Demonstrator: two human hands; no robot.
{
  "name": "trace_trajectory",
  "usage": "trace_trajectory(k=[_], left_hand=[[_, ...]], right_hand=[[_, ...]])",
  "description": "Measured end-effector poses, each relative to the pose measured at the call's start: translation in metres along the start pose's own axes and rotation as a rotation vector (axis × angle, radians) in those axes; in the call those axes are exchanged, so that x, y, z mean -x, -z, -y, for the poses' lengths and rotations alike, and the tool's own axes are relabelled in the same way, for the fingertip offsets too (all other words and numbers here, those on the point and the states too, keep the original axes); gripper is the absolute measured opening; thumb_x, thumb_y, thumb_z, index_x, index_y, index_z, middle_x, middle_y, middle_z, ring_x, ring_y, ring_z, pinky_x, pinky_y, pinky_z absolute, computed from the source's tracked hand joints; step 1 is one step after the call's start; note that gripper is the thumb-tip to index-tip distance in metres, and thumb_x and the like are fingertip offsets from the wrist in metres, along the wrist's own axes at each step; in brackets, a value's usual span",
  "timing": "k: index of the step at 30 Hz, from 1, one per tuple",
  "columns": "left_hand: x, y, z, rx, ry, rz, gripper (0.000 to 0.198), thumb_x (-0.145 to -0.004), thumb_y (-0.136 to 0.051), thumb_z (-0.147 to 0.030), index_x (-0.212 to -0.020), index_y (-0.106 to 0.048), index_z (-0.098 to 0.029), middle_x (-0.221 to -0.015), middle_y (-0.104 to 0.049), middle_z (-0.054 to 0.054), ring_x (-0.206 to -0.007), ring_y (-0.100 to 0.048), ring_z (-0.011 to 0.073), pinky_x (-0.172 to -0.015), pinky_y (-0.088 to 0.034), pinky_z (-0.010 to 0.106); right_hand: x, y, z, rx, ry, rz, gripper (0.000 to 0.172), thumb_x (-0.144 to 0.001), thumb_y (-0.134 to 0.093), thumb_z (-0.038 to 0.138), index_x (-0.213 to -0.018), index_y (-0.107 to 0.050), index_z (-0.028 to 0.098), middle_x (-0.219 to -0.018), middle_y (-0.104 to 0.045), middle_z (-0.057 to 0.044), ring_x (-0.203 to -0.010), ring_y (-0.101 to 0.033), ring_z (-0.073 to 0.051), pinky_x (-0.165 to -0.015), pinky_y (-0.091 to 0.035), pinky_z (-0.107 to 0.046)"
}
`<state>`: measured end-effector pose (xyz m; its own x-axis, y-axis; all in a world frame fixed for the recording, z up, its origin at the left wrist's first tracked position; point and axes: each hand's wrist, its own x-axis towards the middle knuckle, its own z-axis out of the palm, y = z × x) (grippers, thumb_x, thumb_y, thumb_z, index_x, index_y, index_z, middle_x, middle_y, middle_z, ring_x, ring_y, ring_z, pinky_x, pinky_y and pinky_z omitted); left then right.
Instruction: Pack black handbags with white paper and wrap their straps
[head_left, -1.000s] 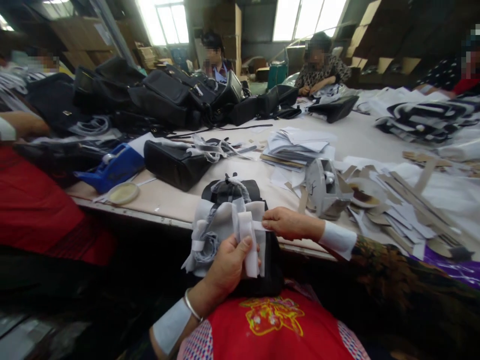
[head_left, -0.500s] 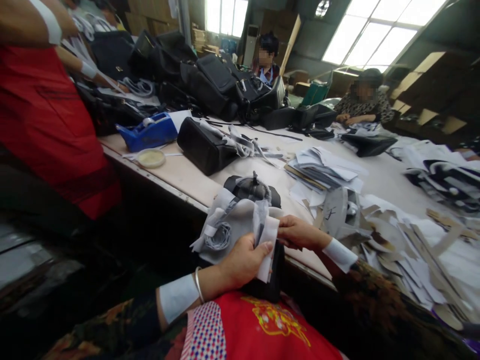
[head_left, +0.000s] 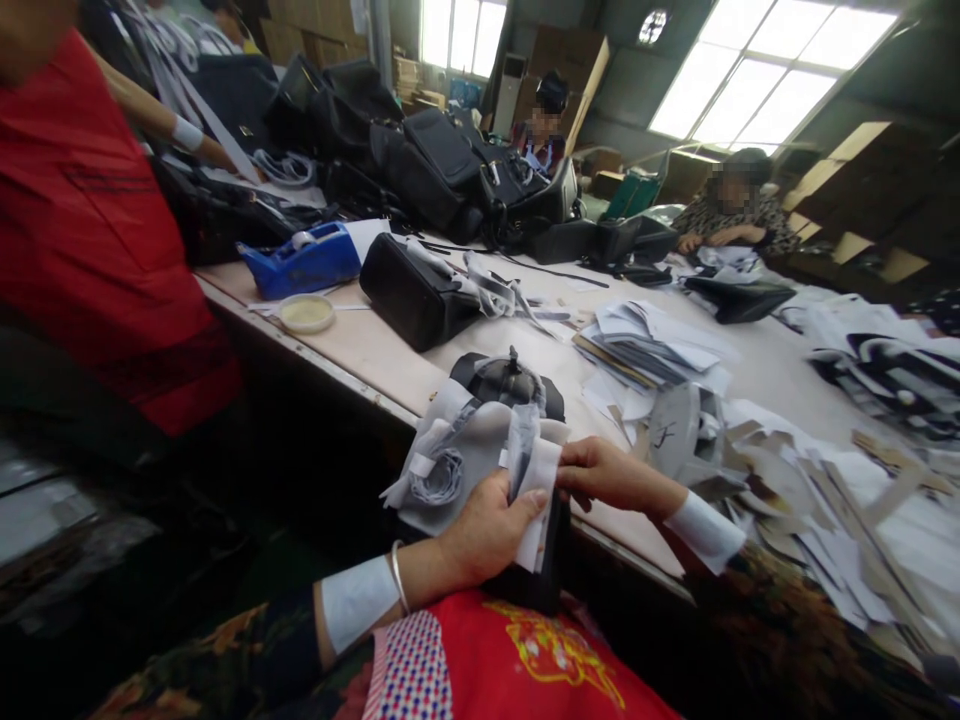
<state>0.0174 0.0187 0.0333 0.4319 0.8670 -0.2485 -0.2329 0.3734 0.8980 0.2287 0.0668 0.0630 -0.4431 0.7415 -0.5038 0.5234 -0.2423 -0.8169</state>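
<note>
A black handbag [head_left: 553,560] rests against the table edge and my lap, with white wrapping sheet [head_left: 491,430] about its upper part. On the near side a wrapped strap coil [head_left: 437,475] lies against the white sheet. My left hand [head_left: 491,525] is closed on a folded white strip [head_left: 541,480], thumb on top. Close by on the right, my right hand [head_left: 604,475] has its fingers curled at the strip's edge; its fingertips are partly hidden, and what they pinch cannot be made out.
Ahead lie another black bag [head_left: 420,290], a blue tape dispenser [head_left: 304,260] and a round dish [head_left: 306,313]. To the right are stacked white sheets [head_left: 645,340], a grey tape dispenser [head_left: 684,430] and loose card strips. Black bags pile up behind; a person in red [head_left: 97,230] stands left.
My right hand has shifted slightly right and down beside the white strip. My left hand keeps its grip. The person in red has moved an arm, and the view has tilted a little.
</note>
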Motion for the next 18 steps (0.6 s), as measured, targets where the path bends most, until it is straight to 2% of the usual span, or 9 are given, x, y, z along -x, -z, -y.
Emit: trace_trajectory(k=[3, 6, 10, 15, 18], left_hand=[[0.001, -0.001, 0.0, 0.002, 0.005, 0.001, 0.027, -0.083, -0.074, -0.041, -0.09, -0.069, -0.016, -0.067, -0.066, 0.003, -0.054, -0.057, 0.0155, -0.051, -0.043, 0.025], [0.001, -0.002, 0.003, 0.01, 0.068, 0.02, 0.034, -0.082, -0.072, -0.049, -0.088, -0.065, -0.016, -0.063, -0.062, 0.001, -0.049, -0.054, 0.0139, -0.047, -0.042, 0.025], [0.0, -0.002, 0.01, 0.111, 0.119, 0.045, 0.043, -0.079, -0.073, -0.056, -0.089, -0.062, -0.016, -0.069, -0.061, 0.001, -0.049, -0.054, 0.012, -0.045, -0.042, 0.023], [-0.002, -0.001, 0.017, 0.148, 0.12, 0.064, 0.047, -0.078, -0.075, -0.057, -0.092, -0.063, -0.014, -0.072, -0.062, 0.002, -0.05, -0.055, 0.011, -0.045, -0.042, 0.022], [-0.001, -0.002, 0.017, 0.159, 0.13, 0.051, 0.047, -0.077, -0.076, -0.057, -0.088, -0.062, -0.014, -0.07, -0.062, 0.002, -0.05, -0.054, 0.0108, -0.045, -0.041, 0.022]], right_hand=[[-0.005, -0.01, -0.001, -0.062, 0.024, -0.082, 0.038, -0.081, -0.069, 0.044, -0.06, -0.057, 0.015, -0.049, -0.051, 0.004, -0.039, -0.039, -0.005, -0.04, -0.027, -0.019], [-0.01, -0.02, -0.002, -0.27, 0.026, -0.046, 0.041, -0.078, -0.072, 0.044, -0.056, -0.053, 0.015, -0.047, -0.044, 0.006, -0.04, -0.036, -0.004, -0.04, -0.024, -0.018], [-0.011, -0.026, -0.006, -0.52, -0.017, 0.037, 0.041, -0.07, -0.081, 0.043, -0.061, -0.052, 0.015, -0.049, -0.039, 0.008, -0.04, -0.027, -0.002, -0.039, -0.017, -0.017], [-0.012, -0.031, -0.018, -0.646, 0.055, -0.003, 0.038, -0.073, -0.081, 0.04, -0.065, -0.054, 0.015, -0.052, -0.04, 0.008, -0.041, -0.03, -0.002, -0.04, -0.016, -0.018], [-0.011, -0.029, -0.025, -0.66, 0.053, 0.056, 0.037, -0.073, -0.082, 0.041, -0.069, -0.057, 0.014, -0.051, -0.04, 0.008, -0.041, -0.03, -0.003, -0.04, -0.017, -0.018]])
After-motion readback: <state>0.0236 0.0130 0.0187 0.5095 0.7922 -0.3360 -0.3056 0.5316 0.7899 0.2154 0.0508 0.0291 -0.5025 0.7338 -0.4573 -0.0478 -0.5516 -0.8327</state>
